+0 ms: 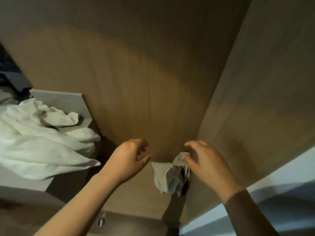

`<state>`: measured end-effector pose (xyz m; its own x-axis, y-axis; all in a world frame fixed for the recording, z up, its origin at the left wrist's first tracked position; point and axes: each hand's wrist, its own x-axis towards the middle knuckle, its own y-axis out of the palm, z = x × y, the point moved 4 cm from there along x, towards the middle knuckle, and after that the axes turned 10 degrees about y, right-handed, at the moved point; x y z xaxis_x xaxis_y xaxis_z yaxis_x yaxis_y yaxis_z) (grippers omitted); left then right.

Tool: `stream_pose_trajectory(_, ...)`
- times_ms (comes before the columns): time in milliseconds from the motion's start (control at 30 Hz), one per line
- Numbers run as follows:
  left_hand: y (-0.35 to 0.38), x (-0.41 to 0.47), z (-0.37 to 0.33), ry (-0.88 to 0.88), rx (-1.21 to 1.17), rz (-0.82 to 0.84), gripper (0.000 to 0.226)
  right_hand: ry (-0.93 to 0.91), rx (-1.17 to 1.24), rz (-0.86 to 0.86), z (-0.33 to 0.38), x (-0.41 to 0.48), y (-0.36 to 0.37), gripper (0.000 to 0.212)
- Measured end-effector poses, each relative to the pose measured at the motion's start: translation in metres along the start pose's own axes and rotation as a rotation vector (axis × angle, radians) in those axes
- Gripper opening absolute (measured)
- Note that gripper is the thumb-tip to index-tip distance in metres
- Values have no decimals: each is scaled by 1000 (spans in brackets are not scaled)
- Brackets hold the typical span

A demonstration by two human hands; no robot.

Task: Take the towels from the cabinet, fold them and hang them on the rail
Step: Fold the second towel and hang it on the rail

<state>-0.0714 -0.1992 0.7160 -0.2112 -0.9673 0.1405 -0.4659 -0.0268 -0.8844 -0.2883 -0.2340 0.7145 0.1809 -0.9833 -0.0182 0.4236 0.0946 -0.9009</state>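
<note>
While left hand [129, 157] and right hand [202, 160] hover empty, loose-fingered: crumpled grey-white cloth towel [167, 176], lower centre; seemingly retrieval step; next, grasp it.

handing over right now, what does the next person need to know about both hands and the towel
Left hand: open, holds nothing, just left of the towel.
Right hand: open, thumb by the towel's top; contact cannot be told.
Grey-white towel: bunched, unfolded, hanging at the lower edge of the wooden cabinet panel.
Done: nothing folded or hung in view.
Left: grasp the towel, fold it, hang it; no rail in view.
Crumpled white bedding lies at the left.
</note>
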Motion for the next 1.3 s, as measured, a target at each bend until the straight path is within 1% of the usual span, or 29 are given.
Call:
stream_pose_trajectory(167,46,-52,17,-220,-31,74,35,28,60,223,-15,-15,55,36)
stream_pose_trajectory(300,66,-90,20,-353,-73,139,37,-20,55,352,-9,-27,87,37)
stream_pose_trajectory(433,68,-125,27,-442,-159,108,37,-80,53,439,7,-37,107,36)
stream_pose_trajectory(567,52,-152,45,-522,-189,26,35,-142,34,467,37,-34,117,35)
stream_pose_trajectory(700,28,-170,76,-574,-200,-62,34,-194,12,489,83,-26,127,38)
stream_pose_trajectory(933,-35,-207,151,-593,-167,-177,28,-231,13,469,181,-15,160,36)
stream_pose_trajectory(1033,-63,-224,187,-600,-164,-208,27,-219,-1,429,221,-11,177,37)
stream_pose_trajectory(1133,-88,-238,218,-587,-159,-204,29,-228,7,392,257,-10,194,35)
stream_pose_trajectory(1300,-118,-245,258,-567,-175,-220,32,-234,32,427,303,0,212,36)
